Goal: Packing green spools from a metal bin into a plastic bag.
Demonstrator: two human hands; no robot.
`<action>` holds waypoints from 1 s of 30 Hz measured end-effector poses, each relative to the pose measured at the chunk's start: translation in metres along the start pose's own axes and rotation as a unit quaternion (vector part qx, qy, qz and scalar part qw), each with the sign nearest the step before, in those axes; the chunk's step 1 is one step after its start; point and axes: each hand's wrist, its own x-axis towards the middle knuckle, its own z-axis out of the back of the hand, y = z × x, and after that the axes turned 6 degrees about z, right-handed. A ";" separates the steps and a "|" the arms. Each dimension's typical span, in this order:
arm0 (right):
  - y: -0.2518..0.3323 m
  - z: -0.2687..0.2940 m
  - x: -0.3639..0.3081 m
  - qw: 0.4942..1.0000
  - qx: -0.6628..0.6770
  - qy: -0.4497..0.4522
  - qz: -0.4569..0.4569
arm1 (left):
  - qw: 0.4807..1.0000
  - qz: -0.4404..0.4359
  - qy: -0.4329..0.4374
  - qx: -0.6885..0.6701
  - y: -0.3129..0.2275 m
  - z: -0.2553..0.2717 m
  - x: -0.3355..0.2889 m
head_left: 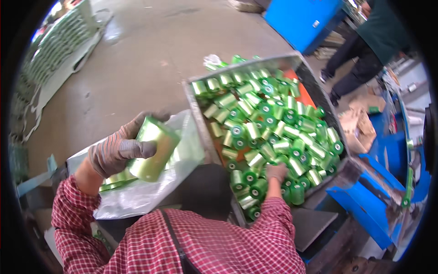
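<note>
My left hand (121, 148), in a striped grey and orange glove, is closed around a shiny green roll of film (157, 160). It holds the roll tilted above a clear plastic bag (137, 198), in which more green rolls lie. My right hand (276, 172) reaches down into a heap of small green film rolls (269, 121) near the close side of a metal bin (196, 105). The rolls around it and its own back hide those fingers, so their grip does not show.
Orange sheet (299, 93) shows in the bin's far right corner. Blue metal machine parts (360, 205) and brown paper (358, 128) lie to the right. Another person (365, 55) stands at the far right by a blue box (301, 20). Stacked pale bundles (64, 50) line the left.
</note>
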 end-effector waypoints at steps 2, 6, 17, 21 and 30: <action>-0.040 -0.004 0.036 0.985 0.135 -0.104 0.018 | 0.983 0.091 -0.066 0.148 0.007 0.034 -0.019; 0.030 0.064 -0.006 0.793 0.576 -0.129 0.151 | 0.938 0.152 -0.307 0.053 0.065 0.048 -0.024; 0.296 0.113 -0.296 0.441 0.172 0.174 0.864 | 0.938 -0.088 -0.333 0.029 0.048 0.071 -0.095; 0.313 0.064 -0.328 0.429 -0.128 0.213 0.868 | 0.800 -0.224 -0.504 0.239 0.055 0.070 -0.171; 0.227 0.086 -0.225 0.888 0.099 0.078 0.441 | 0.885 -0.049 -0.456 0.075 0.156 0.089 -0.200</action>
